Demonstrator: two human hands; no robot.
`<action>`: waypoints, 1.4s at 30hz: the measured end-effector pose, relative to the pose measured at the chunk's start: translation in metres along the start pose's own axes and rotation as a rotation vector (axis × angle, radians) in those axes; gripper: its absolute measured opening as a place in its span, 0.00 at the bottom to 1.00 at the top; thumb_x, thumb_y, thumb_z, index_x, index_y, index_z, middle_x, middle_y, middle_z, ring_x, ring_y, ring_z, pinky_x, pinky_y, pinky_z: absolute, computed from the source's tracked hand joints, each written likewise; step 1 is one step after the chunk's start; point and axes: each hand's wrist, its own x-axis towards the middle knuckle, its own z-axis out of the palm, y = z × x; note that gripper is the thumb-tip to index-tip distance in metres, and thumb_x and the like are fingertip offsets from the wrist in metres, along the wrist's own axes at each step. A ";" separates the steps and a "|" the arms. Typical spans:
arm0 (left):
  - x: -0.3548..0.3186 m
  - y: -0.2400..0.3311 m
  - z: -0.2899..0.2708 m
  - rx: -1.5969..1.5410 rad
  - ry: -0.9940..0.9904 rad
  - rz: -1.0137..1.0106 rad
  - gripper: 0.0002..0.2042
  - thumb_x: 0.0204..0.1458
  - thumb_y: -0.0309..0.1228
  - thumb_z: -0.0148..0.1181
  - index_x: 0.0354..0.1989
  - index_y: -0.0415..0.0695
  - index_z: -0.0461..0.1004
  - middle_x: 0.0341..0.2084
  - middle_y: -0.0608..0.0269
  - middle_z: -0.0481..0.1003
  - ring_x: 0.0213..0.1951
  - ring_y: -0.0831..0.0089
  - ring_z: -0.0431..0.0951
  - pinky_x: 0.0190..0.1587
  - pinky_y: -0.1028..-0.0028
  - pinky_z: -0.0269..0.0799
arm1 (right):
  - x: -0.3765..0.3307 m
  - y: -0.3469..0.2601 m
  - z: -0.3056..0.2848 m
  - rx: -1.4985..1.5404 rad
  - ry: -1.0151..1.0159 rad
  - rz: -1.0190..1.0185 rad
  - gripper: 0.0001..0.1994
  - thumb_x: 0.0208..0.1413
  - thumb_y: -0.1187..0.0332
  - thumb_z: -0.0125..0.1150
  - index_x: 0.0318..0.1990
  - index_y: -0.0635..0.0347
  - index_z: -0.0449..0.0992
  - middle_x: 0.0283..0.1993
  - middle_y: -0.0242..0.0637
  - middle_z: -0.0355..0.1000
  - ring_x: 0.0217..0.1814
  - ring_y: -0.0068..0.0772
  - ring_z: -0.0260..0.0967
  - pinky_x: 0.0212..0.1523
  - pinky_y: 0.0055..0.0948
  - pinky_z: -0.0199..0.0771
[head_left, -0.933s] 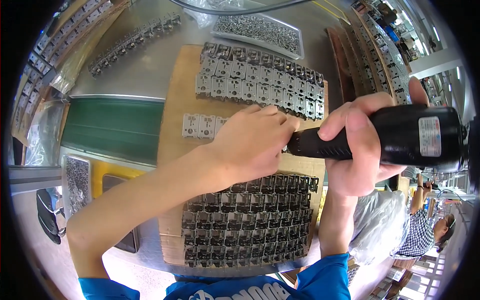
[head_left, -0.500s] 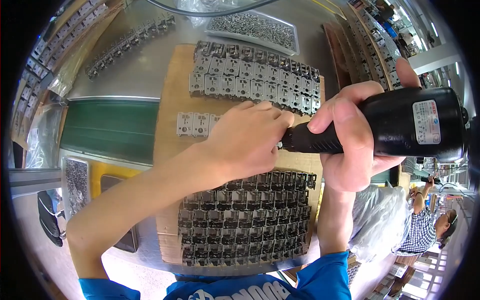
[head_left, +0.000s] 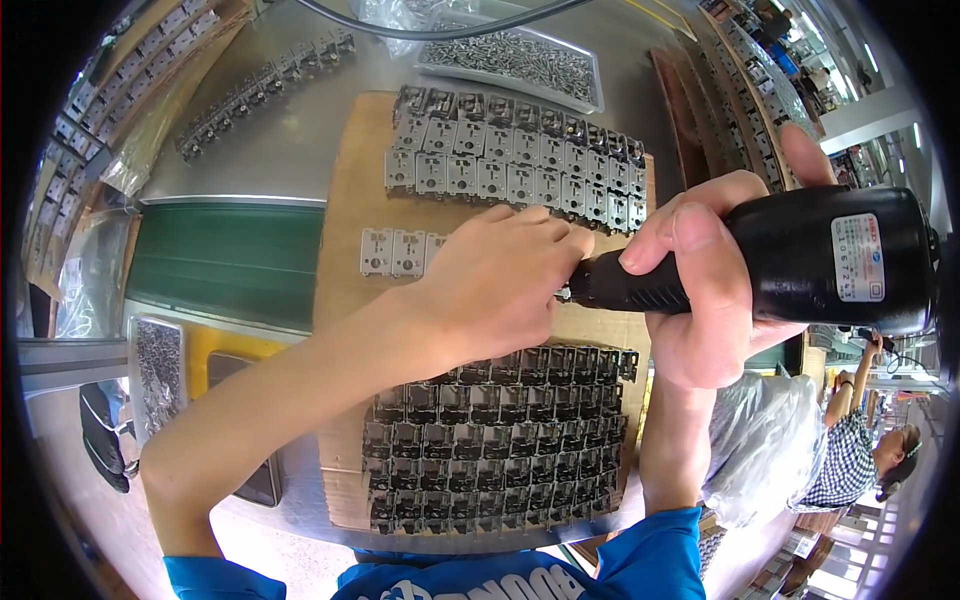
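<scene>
My right hand [head_left: 705, 270] is wrapped round a black electric screwdriver [head_left: 780, 255], which lies sideways in the picture with its narrow nose to the left. The nose meets the fingers of my left hand [head_left: 510, 275], and a bit of shiny metal shows there. Those fingers are curled and pressed together; what they hold is hidden behind them. Beside my left wrist stands a short row of grey metal-faced parts [head_left: 408, 253] on the cardboard sheet [head_left: 345, 190]. Below my left forearm are several rows of dark metal-and-plastic parts [head_left: 495, 440].
More grey-faced parts [head_left: 515, 160] fill the sheet's far side. Behind them is a clear tray of screws [head_left: 520, 60]. Another screw tray [head_left: 158, 365] and a dark phone-like slab [head_left: 262, 485] lie at left, near a green mat [head_left: 225, 262]. A co-worker [head_left: 850, 450] sits at right beside plastic wrap.
The whole view has shifted slightly. My hands and the screwdriver keep nearly the same pose against each other. At right the co-worker's raised arm has moved a little.
</scene>
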 end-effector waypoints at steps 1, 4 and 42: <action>0.000 0.000 0.000 0.004 -0.020 -0.006 0.15 0.43 0.25 0.59 0.42 0.41 0.75 0.36 0.63 0.79 0.48 0.65 0.76 0.50 0.67 0.70 | -0.001 -0.001 0.001 0.021 0.014 0.019 0.22 0.49 0.72 0.57 0.50 0.77 0.61 0.16 0.39 0.71 0.17 0.27 0.68 0.55 0.27 0.66; 0.000 0.000 0.000 0.009 -0.015 -0.002 0.16 0.43 0.25 0.59 0.43 0.41 0.74 0.36 0.63 0.79 0.48 0.65 0.76 0.50 0.67 0.70 | -0.003 -0.003 0.004 0.085 0.058 0.077 0.24 0.50 0.73 0.57 0.52 0.79 0.58 0.16 0.39 0.70 0.16 0.27 0.68 0.52 0.26 0.69; -0.016 -0.012 -0.006 -0.024 0.098 0.021 0.13 0.44 0.24 0.57 0.41 0.40 0.72 0.34 0.61 0.78 0.46 0.63 0.76 0.48 0.64 0.70 | 0.000 -0.013 0.024 0.150 0.093 0.136 0.35 0.47 0.78 0.60 0.64 0.76 0.54 0.24 0.41 0.72 0.20 0.28 0.71 0.31 0.25 0.72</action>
